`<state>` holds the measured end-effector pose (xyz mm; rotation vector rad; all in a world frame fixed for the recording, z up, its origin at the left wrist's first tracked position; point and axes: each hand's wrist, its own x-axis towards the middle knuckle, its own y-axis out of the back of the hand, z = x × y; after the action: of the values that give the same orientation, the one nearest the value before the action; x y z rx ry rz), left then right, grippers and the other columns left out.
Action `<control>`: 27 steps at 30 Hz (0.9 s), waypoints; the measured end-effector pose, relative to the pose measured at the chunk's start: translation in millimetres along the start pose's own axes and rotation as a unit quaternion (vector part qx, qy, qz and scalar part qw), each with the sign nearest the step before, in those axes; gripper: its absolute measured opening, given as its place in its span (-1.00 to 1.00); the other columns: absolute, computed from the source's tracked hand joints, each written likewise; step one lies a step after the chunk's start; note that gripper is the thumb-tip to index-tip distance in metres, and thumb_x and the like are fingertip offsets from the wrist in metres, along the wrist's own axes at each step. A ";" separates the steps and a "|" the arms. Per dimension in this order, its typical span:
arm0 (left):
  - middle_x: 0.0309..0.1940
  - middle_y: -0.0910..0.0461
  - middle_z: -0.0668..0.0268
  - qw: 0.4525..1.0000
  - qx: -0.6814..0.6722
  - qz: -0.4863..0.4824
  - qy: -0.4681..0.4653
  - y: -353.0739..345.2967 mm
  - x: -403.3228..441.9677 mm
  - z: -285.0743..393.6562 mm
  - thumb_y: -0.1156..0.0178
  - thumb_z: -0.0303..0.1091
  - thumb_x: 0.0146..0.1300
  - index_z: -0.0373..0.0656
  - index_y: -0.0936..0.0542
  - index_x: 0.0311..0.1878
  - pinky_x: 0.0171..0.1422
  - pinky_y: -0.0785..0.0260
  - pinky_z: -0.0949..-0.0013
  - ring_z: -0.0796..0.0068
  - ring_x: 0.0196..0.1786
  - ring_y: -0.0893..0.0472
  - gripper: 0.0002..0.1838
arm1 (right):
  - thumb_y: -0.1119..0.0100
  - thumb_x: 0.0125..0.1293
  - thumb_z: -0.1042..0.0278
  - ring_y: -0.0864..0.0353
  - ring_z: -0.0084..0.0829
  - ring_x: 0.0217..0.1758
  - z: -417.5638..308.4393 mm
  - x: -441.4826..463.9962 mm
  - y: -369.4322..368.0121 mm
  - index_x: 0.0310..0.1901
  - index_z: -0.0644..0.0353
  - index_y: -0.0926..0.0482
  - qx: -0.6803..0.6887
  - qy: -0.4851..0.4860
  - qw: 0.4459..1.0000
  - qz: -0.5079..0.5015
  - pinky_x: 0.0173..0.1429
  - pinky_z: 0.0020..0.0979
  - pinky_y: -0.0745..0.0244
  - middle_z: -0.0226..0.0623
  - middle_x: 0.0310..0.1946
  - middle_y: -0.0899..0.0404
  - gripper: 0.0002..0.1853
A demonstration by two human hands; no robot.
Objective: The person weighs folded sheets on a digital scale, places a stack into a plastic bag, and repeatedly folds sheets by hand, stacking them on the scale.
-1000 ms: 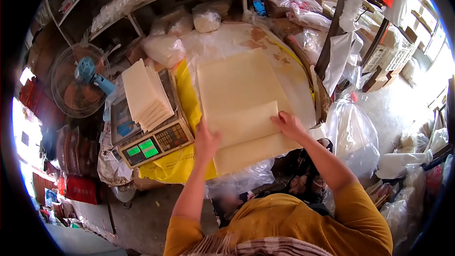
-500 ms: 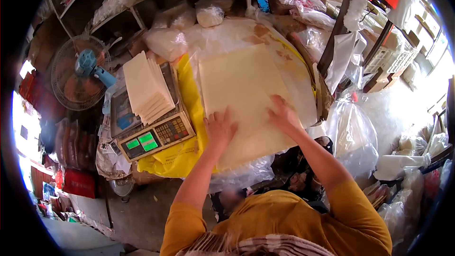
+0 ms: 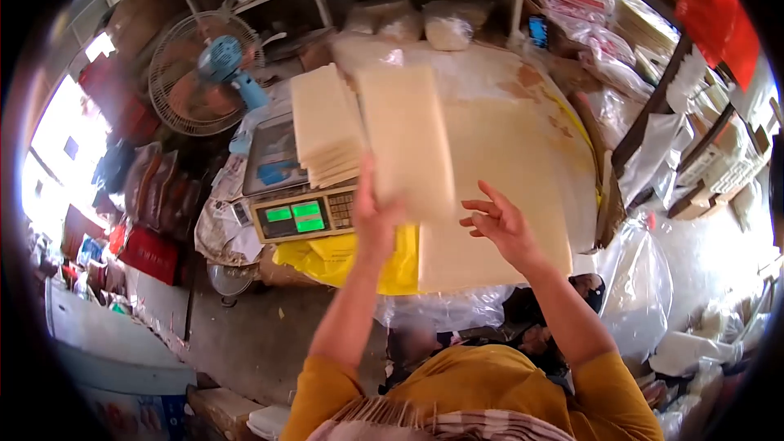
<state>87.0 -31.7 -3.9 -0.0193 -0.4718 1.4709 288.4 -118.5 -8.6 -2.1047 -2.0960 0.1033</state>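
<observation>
My left hand (image 3: 378, 220) grips the lower left edge of a folded cream sheet (image 3: 406, 135), raised beside the scale and smeared by motion. On the scale's pan stands a stack of similar folded sheets (image 3: 327, 122). The digital scale (image 3: 302, 216) has green lit displays, and part of its keypad is hidden by my left hand. Over the large flat cream sheet (image 3: 506, 253) on the table, my right hand (image 3: 502, 224) hovers with fingers apart and nothing in it. Whether that flat sheet is one layer or several, I cannot tell.
A yellow plastic bag (image 3: 327, 261) lies under the scale. A fan (image 3: 208, 73) stands at the left back. Bagged goods (image 3: 447, 28) sit at the table's far edge, below a shelf. To the right are a clear plastic bag (image 3: 641, 286) and a dark post (image 3: 653, 106).
Both hands lay on the large flat sheet before. Now my left hand holds a folded sheet up toward the scale, and my right hand has lifted off. The camera view has turned left.
</observation>
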 end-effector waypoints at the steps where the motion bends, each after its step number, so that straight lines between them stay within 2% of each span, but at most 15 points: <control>1: 0.25 -0.39 0.20 0.999 0.040 0.015 -0.032 12.4 28.1 20.0 -0.10 -0.67 0.10 -0.24 -0.11 0.46 0.22 -0.34 0.45 0.44 0.18 -0.46 -0.20 | -0.03 0.43 0.41 -0.65 -0.45 -0.19 -5.7 -1.1 -2.3 0.35 0.29 -0.18 -0.034 0.011 0.999 0.004 -0.07 -0.48 -0.53 -0.16 -0.05 -0.56 -0.48; 4: 0.14 -0.49 0.25 0.992 0.102 0.040 -0.064 53.9 114.5 61.5 -0.10 -0.66 0.05 -0.26 -0.17 0.42 0.08 -0.44 0.44 0.45 0.04 -0.54 -0.22 | -0.01 0.43 0.39 -0.67 -0.39 -0.11 13.9 -8.2 13.9 0.35 0.31 -0.18 -0.053 -0.092 0.994 -0.035 -0.07 -0.46 -0.54 -0.12 0.04 -0.54 -0.49; 5: 0.07 -0.53 0.25 0.994 0.090 0.044 -0.054 78.0 147.5 53.4 -0.11 -0.64 0.04 -0.28 -0.22 0.39 0.06 -0.45 0.41 0.44 -0.02 -0.56 -0.26 | -0.02 0.42 0.37 -0.68 -0.40 -0.15 23.7 -12.2 17.2 0.33 0.32 -0.22 -0.054 -0.116 0.992 -0.019 -0.09 -0.46 -0.55 -0.13 0.00 -0.56 -0.51; 6: -0.01 -0.57 0.25 0.995 0.078 0.047 -0.041 102.6 173.8 40.1 -0.12 -0.62 0.03 -0.30 -0.28 0.35 0.03 -0.46 0.37 0.44 -0.08 -0.58 -0.29 | -0.03 0.42 0.37 -0.68 -0.41 -0.15 30.3 -13.8 20.1 0.30 0.32 -0.25 -0.060 -0.121 0.991 -0.012 -0.10 -0.47 -0.56 -0.14 -0.03 -0.58 -0.53; 9: -0.02 -0.57 0.20 0.982 0.175 -0.003 0.075 141.0 194.1 24.2 -0.18 -0.53 0.00 -0.34 -0.37 0.26 0.00 -0.46 0.33 0.41 -0.08 -0.58 -0.35 | -0.06 0.39 0.37 -0.68 -0.42 -0.18 54.6 -25.8 29.9 0.21 0.32 -0.37 -0.098 -0.115 0.988 0.006 -0.13 -0.46 -0.56 -0.15 -0.11 -0.62 -0.60; 11: 0.00 -0.55 0.11 0.946 0.308 0.001 0.097 159.8 198.3 14.6 -0.22 -0.46 -0.02 -0.37 -0.40 0.21 -0.02 -0.45 0.30 0.34 -0.07 -0.58 -0.37 | -0.10 0.37 0.36 -0.69 -0.39 -0.20 70.6 -25.6 36.5 0.14 0.30 -0.45 -0.158 -0.084 0.984 0.010 -0.14 -0.43 -0.57 -0.13 -0.15 -0.64 -0.64; 12: 0.08 -0.49 0.01 0.920 0.374 0.110 -0.027 148.4 178.0 17.1 -0.26 -0.42 -0.02 -0.37 -0.40 0.20 0.15 -0.36 0.24 0.21 0.07 -0.52 -0.37 | -0.11 0.35 0.37 -0.68 -0.35 -0.21 66.7 -32.4 33.8 0.09 0.29 -0.49 -0.232 -0.056 0.971 0.004 -0.14 -0.39 -0.56 -0.12 -0.17 -0.64 -0.67; 13: 0.16 -0.41 -0.05 0.869 0.421 0.165 -0.199 136.5 153.7 16.4 -0.28 -0.35 0.03 -0.32 -0.39 0.22 0.34 -0.18 0.17 0.11 0.23 -0.39 -0.36 | -0.13 0.32 0.37 -0.67 -0.31 -0.22 55.4 -33.1 27.5 0.05 0.27 -0.52 -0.304 -0.024 0.952 -0.009 -0.14 -0.34 -0.56 -0.11 -0.18 -0.64 -0.70; 14: 0.23 -0.34 0.00 0.837 0.445 0.206 -0.245 99.5 107.8 34.2 -0.27 -0.31 0.10 -0.25 -0.38 0.25 0.44 -0.02 0.14 0.06 0.33 -0.27 -0.38 | -0.15 0.30 0.37 -0.67 -0.27 -0.22 51.2 -32.3 21.9 0.00 0.26 -0.56 -0.374 0.019 0.927 -0.026 -0.14 -0.30 -0.56 -0.09 -0.20 -0.64 -0.73; 16: 0.24 -0.34 0.07 0.841 0.442 0.133 -0.282 82.6 49.3 13.3 -0.21 -0.34 0.17 -0.21 -0.37 0.26 0.43 -0.05 0.12 0.07 0.33 -0.27 -0.44 | -0.15 0.27 0.36 -0.63 -0.22 -0.23 61.9 -37.8 11.3 -0.13 0.21 -0.60 -0.433 0.054 0.898 -0.060 -0.07 -0.22 -0.51 -0.11 -0.26 -0.63 -0.81; 18: 0.24 -0.36 0.10 0.909 0.359 0.064 -0.204 65.6 -7.3 -24.9 -0.17 -0.36 0.23 -0.22 -0.38 0.26 0.42 -0.07 0.12 0.07 0.31 -0.30 -0.49 | -0.14 0.24 0.36 -0.60 -0.20 -0.23 70.2 -36.1 3.0 -0.25 0.16 -0.61 -0.501 0.110 0.851 -0.114 0.01 -0.18 -0.45 -0.15 -0.32 -0.61 -0.88; 19: 0.23 -0.36 0.08 0.916 0.356 0.025 -0.181 67.0 -29.8 -44.8 -0.16 -0.35 0.25 -0.23 -0.37 0.26 0.41 -0.09 0.12 0.07 0.30 -0.31 -0.49 | -0.13 0.23 0.37 -0.59 -0.21 -0.23 74.9 -35.4 -0.5 -0.30 0.14 -0.60 -0.538 0.145 0.818 -0.146 0.05 -0.17 -0.42 -0.18 -0.35 -0.59 -0.90; 21: 0.22 -0.37 0.04 0.922 0.364 -0.025 -0.130 68.1 -70.8 -71.5 -0.15 -0.34 0.27 -0.26 -0.36 0.27 0.38 -0.12 0.13 0.06 0.28 -0.34 -0.49 | -0.08 0.20 0.38 -0.57 -0.28 -0.20 86.6 -35.6 -9.1 -0.41 0.08 -0.59 -0.597 0.201 0.755 -0.183 0.20 -0.17 -0.31 -0.28 -0.41 -0.54 -0.90; 24: 0.22 -0.39 0.08 0.920 0.380 -0.039 -0.088 63.9 -105.3 -84.3 -0.14 -0.36 0.29 -0.26 -0.37 0.27 0.33 -0.18 0.21 0.15 0.26 -0.37 -0.51 | -0.08 0.21 0.35 -0.56 -0.33 -0.11 80.8 -33.3 -19.4 -0.28 0.05 -0.61 -0.659 0.179 0.689 -0.242 0.31 -0.03 -0.22 -0.32 -0.35 -0.57 -0.88; 27: 0.20 -0.41 0.10 0.917 0.389 -0.038 -0.083 62.2 -113.8 -85.0 -0.14 -0.38 0.30 -0.27 -0.38 0.26 0.31 -0.21 0.26 0.17 0.25 -0.39 -0.53 | -0.09 0.19 0.35 -0.55 -0.34 -0.08 78.4 -31.5 -26.2 -0.35 0.01 -0.61 -0.709 0.165 0.630 -0.271 0.35 0.00 -0.15 -0.34 -0.36 -0.57 -0.91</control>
<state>52.1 -110.2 -133.0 0.7523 0.0068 1.5022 249.2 -144.3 -83.5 -1.2832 -2.5848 -2.4678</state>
